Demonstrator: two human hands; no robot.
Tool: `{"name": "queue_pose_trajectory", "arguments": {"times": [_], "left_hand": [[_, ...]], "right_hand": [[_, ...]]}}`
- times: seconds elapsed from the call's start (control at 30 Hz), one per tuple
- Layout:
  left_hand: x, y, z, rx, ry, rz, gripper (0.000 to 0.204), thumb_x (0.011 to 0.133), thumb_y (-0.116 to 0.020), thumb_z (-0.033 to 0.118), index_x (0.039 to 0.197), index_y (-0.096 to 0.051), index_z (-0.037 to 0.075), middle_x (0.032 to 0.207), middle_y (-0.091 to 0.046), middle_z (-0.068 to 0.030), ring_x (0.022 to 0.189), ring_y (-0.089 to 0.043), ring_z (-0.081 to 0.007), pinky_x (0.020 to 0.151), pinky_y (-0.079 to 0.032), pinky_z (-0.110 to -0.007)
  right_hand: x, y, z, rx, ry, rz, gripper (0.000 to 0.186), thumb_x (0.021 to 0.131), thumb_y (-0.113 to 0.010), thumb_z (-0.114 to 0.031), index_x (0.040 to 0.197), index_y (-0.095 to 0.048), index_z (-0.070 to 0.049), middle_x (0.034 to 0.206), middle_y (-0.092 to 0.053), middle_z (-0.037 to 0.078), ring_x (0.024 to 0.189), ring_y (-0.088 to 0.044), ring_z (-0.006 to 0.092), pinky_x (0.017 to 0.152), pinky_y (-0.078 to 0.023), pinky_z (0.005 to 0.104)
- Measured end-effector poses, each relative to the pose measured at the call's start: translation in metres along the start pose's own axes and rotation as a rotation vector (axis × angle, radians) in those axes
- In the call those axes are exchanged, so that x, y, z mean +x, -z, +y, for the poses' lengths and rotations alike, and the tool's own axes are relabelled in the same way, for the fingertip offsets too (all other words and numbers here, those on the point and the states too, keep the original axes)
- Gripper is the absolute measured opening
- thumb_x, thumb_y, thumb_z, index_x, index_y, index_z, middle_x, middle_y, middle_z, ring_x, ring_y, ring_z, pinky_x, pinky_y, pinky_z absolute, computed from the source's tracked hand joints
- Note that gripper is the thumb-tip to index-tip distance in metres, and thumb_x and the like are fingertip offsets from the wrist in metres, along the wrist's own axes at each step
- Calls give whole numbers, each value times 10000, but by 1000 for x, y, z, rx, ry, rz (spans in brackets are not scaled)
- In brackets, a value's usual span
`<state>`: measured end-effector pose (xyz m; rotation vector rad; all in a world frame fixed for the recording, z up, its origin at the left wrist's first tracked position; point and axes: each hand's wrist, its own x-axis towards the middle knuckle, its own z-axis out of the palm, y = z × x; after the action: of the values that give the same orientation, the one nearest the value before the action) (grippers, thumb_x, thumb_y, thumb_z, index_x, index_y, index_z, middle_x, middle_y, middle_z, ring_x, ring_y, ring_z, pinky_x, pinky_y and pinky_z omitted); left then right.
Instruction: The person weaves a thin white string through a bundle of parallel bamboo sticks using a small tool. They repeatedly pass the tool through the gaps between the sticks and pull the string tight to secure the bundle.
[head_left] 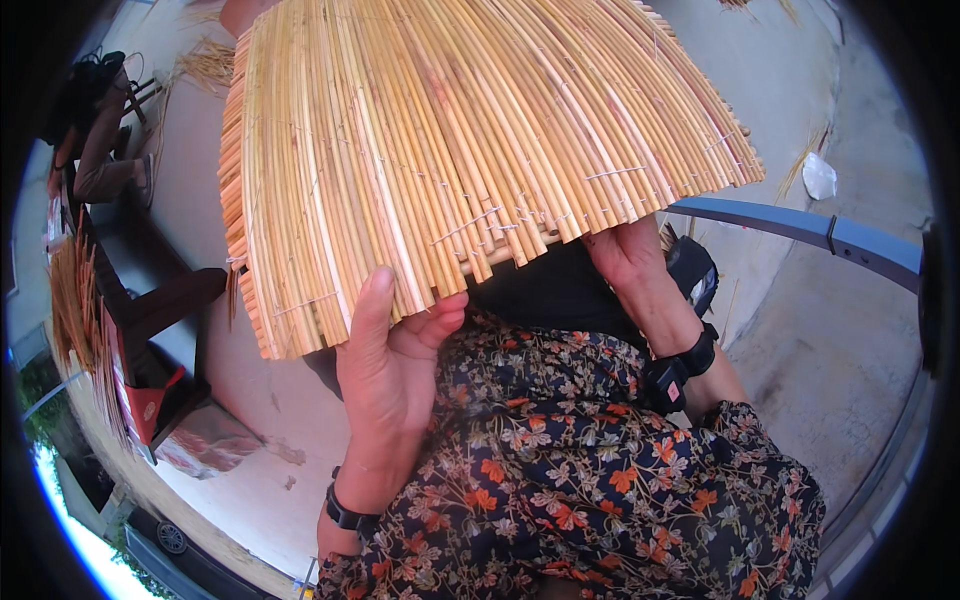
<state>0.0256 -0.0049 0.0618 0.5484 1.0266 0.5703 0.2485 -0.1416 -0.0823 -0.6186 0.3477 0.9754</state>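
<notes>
The broad, straw-yellow panel of thin, stitched stalks [480, 130] spreads before me, its uneven near edge just beyond my dark, floral-print fabric shirt [600, 470]. I judge it light, stiff along the stalks, probably bendable across them, with brittle ends; the near edge, close to the thin white thread ties [466, 226], seems the best hold. My left hand [393, 368] pinches that edge at left, thumb on top. My right hand [632, 262] reaches underneath farther right; its fingertips are hidden, so I can't tell its grip.
</notes>
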Motion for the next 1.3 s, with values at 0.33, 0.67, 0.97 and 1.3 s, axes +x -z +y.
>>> {"name": "queue_pose_trajectory", "arguments": {"times": [0.33, 0.67, 0.97, 1.3], "left_hand": [[-4, -14, 21, 3, -31, -52, 399, 1029, -589, 300, 1255, -581, -28, 1013, -731, -163, 819, -732, -213, 760, -620, -325], [-6, -17, 16, -15, -30, -57, 403, 1034, -578, 296, 1276, -559, -26, 1021, -727, -157, 811, -731, -209, 742, -630, -325], [16, 16, -8, 27, 8, -8, 406, 1029, -593, 295, 1268, -561, -31, 1028, -728, -173, 849, -740, -233, 755, -636, -337], [-39, 72, 32, 1495, -810, -557, 484, 791, -857, 220, 1215, -677, 74, 1158, -712, -154, 982, -729, -289, 860, -586, -386]], "right_hand": [[-56, -94, 18, -729, -92, -382, 184, 983, -622, -117, 1002, -727, 33, 734, -661, 46, 603, -586, 99, 572, -475, 244], [-58, -110, 35, -869, 10, -334, 137, 917, -712, -114, 915, -780, 5, 789, -735, 9, 719, -625, 42, 646, -486, 222], [-62, -96, 21, -1165, -167, -263, 266, 948, -675, -247, 958, -777, -1, 716, -698, 9, 594, -585, 60, 548, -448, 225], [-58, -89, 18, -1165, -241, -216, 264, 945, -676, -250, 895, -765, -7, 636, -606, -24, 536, -522, 42, 483, -390, 216]]}}
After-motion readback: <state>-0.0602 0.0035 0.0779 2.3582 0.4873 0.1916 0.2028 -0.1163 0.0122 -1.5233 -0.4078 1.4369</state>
